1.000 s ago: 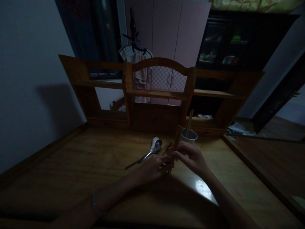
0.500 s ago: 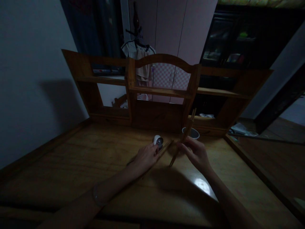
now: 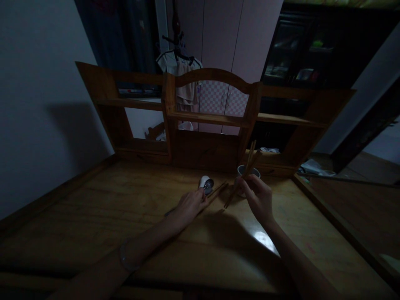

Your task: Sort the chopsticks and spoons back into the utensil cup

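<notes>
My right hand [image 3: 258, 196] is closed around a few wooden chopsticks [image 3: 233, 196], held slanting beside a white cup [image 3: 240, 170] with a dark inside. The hand and chopsticks cover part of the cup. My left hand [image 3: 191, 203] rests low over the desk, fingers closed at the neck of a metal spoon [image 3: 209, 182]. A white spoon [image 3: 203, 180] lies against the metal one, its handle hidden by the hand. More chopsticks [image 3: 218, 190] lie on the desk just right of my left fingers. A dark handle end [image 3: 169, 211] shows left of my left wrist.
A wooden shelf unit [image 3: 209, 118] rises along the back of the desk [image 3: 118, 196]. A wall [image 3: 37, 125] stands at the left, and a raised wooden edge [image 3: 325, 216] runs along the right. Light glare marks the desk near my right forearm.
My right hand has shifted slightly; the chopsticks' lower tips have risen and their top ends have spread apart. My left hand stays at the spoons. The view has moved a little.
</notes>
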The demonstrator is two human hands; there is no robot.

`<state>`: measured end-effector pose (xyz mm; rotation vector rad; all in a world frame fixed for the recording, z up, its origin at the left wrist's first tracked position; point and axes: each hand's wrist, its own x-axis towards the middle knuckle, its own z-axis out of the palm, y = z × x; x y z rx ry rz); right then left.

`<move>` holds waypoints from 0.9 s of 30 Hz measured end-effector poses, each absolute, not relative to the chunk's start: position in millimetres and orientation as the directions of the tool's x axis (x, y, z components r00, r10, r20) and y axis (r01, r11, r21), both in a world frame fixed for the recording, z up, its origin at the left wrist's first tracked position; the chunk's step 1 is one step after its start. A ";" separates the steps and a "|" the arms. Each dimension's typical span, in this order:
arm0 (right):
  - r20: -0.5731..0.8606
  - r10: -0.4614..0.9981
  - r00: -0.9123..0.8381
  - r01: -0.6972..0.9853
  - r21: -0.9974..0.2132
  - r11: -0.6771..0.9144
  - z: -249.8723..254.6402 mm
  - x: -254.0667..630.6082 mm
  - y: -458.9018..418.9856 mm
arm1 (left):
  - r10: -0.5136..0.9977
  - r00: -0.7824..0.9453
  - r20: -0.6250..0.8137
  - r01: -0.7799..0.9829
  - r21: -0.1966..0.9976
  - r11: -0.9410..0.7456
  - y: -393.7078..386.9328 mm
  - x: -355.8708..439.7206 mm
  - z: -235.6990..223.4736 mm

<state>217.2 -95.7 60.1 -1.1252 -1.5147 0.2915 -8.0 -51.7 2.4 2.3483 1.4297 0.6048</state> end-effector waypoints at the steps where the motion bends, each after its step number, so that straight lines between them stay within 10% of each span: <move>1: 0.627 0.767 0.138 0.481 -0.719 0.501 59.8 217.3 -95.6 | 0.893 0.411 0.181 0.741 0.504 -0.444 -52.2 -7.4 4.3; 27: 0.616 0.771 0.162 0.517 -0.718 0.466 56.0 216.2 -93.5 | 0.872 0.356 0.336 0.507 0.714 -0.483 -59.9 4.5 21.4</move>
